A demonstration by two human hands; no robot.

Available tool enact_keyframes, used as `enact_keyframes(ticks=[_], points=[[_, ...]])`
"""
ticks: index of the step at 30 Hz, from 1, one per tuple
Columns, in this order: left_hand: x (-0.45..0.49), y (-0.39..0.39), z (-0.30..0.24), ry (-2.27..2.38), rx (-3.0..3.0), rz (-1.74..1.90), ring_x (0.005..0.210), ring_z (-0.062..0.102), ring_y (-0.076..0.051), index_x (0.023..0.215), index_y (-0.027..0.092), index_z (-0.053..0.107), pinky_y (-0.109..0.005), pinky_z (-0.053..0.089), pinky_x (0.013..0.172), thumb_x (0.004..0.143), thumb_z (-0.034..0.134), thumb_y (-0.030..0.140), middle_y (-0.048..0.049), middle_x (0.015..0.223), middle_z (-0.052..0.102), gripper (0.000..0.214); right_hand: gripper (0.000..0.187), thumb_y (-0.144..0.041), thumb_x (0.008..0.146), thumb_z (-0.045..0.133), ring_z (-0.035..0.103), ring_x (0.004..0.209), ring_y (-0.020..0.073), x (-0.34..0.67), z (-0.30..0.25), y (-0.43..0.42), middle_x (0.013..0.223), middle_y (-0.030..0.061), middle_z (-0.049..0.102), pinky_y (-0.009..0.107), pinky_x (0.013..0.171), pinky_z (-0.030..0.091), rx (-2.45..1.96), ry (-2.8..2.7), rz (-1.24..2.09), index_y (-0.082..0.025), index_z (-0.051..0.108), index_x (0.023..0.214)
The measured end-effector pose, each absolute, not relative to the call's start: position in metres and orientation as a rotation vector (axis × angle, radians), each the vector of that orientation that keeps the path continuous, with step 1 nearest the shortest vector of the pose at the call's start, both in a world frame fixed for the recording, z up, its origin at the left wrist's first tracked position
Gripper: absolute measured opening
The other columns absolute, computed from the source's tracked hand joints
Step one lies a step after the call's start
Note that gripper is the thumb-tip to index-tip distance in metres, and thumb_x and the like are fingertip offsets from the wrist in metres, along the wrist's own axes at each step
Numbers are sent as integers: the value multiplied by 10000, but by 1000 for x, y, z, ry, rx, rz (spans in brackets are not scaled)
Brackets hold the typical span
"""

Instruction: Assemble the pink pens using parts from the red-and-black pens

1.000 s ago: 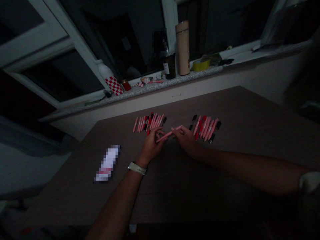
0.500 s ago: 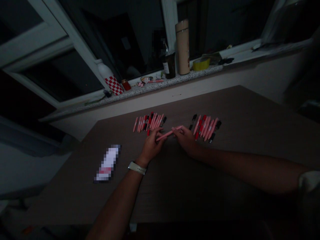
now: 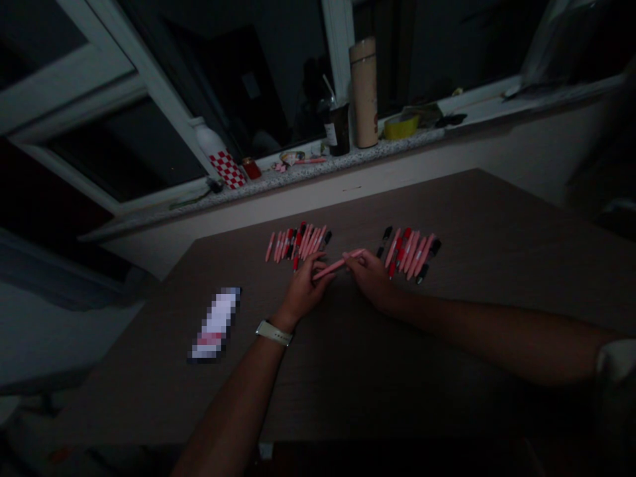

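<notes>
Both of my hands hold one pink pen (image 3: 336,265) just above the brown table (image 3: 348,371). My left hand (image 3: 304,289), a pale watch on its wrist, pinches the pen's lower left end. My right hand (image 3: 369,275) pinches its upper right end. Beyond my left hand lies a row of pink, red and black pens (image 3: 299,242). A second row of such pens (image 3: 410,252) lies just right of my right hand.
A blurred flat object (image 3: 214,324) lies on the table to the left. The window sill (image 3: 318,169) behind holds a red-checked white bottle (image 3: 217,156), a dark cup (image 3: 340,129), a tall beige flask (image 3: 364,93) and a yellow tape roll (image 3: 401,126).
Nothing has visibly changed beyond a slight shift of the hands; both keep hold of the pink pen.
</notes>
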State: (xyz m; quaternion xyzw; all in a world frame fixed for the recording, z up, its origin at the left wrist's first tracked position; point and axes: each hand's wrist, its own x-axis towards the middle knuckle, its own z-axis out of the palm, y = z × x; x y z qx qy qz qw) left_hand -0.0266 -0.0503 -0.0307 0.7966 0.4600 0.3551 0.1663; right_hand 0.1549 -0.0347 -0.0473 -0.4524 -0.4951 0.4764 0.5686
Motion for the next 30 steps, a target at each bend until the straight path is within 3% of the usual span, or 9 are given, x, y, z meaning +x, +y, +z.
enact_keyframes(ticks=[8,14,20,25,30], points=[[-27,-52,-30,1358,2289,927,816,666,-172,1312,178,463,-297,478,794,985,499,317,-35,881,716,357,292,-502,798,606,559,689,172,156,-45,-36,703,-15,587,299,672,406,-1038,-1182,1121,-219,579,732],[-26,-50,-32,1303,2244,1024,919,664,-179,1309,183,451,-292,488,819,928,607,324,-69,1002,696,435,271,-485,798,614,564,703,182,155,-47,-36,722,-5,598,304,664,404,-1027,-1170,1127,-223,578,740],[-26,-50,-31,1344,2262,945,800,655,-159,1291,183,468,-272,471,761,1000,468,313,-23,868,701,319,292,-505,797,597,572,719,187,155,-47,-34,729,2,611,311,690,417,-1027,-1194,1100,-219,587,740],[-25,-51,-31,1324,2242,993,879,653,-173,1290,182,461,-276,480,799,942,583,308,-54,980,689,390,295,-512,803,590,573,746,192,156,-48,-34,745,5,618,310,697,418,-1057,-1212,1085,-224,580,736],[-26,-51,-29,1360,2271,944,834,656,-171,1279,178,480,-273,471,772,987,497,301,-38,904,699,318,293,-509,795,589,573,767,198,155,-48,-35,762,9,609,318,715,419,-1045,-1183,1104,-219,588,752]])
